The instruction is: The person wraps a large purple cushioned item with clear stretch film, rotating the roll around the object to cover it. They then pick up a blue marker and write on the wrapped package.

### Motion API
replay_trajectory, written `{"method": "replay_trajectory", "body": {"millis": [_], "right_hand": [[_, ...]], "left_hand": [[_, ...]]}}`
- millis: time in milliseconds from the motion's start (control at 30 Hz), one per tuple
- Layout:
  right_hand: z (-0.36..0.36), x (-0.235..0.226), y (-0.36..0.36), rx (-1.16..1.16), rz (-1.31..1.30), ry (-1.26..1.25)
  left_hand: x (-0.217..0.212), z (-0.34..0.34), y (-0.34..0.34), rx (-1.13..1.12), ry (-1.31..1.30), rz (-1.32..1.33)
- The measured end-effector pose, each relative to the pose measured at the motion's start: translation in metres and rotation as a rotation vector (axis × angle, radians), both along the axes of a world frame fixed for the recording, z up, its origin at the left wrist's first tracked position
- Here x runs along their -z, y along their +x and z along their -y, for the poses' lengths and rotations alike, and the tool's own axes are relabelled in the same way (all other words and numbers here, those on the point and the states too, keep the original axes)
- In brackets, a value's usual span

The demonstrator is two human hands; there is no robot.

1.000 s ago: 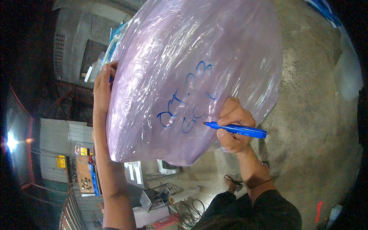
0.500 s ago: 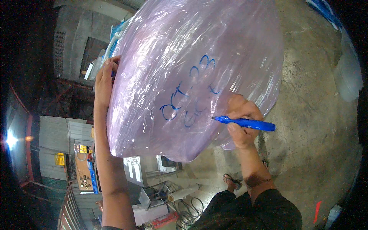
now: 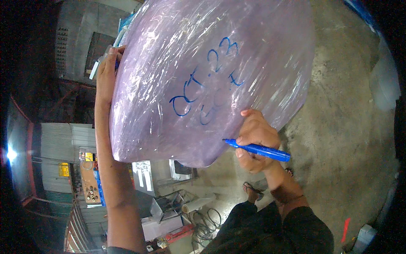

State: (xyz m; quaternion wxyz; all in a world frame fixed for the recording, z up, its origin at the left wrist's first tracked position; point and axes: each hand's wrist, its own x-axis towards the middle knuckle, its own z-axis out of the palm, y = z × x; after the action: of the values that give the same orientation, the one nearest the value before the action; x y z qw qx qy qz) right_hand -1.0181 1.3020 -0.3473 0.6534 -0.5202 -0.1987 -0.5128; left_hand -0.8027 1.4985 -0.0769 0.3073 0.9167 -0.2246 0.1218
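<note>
Purple plastic-wrapped bundle, big and rounded, fills upper centre of view, held up off the floor. Shiny film, creased, with blue handwriting across its face.

Far left: dim shed interior, corrugated metal wall, one bright lamp at the rim.

Left hand pressed against bundle's left edge, fingers curled over the rim, gripping it; forearm runs straight down to lower edge of picture. A small pale object sits by the fingertips; cannot tell what it is.

Below the bundle, centre: clutter on the ground, namely grey metal boxes, a pale roll, a coil of dark cable, something red.

Right of centre: right hand closed around a blue marker, held nearly level, tip pointing left and lying just at or just off the bundle's lower right surface; contact not clear. Thumb rests near the film.

Lower right: dark clothing of the person, a sandalled foot on bare concrete floor. Small red mark on the floor near the right rim.
</note>
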Motion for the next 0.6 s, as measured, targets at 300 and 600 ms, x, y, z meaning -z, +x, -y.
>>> {"method": "replay_trajectory", "body": {"millis": [300,600], "right_hand": [[-0.011,-0.013,-0.004,0.113,-0.09,-0.183],[-0.006,-0.012,-0.005,0.046,-0.116,-0.273]], "left_hand": [[0.001,0.0,-0.001,0.069,-0.02,0.0],[0.002,-0.004,0.004,0.085,-0.095,-0.085]]}}
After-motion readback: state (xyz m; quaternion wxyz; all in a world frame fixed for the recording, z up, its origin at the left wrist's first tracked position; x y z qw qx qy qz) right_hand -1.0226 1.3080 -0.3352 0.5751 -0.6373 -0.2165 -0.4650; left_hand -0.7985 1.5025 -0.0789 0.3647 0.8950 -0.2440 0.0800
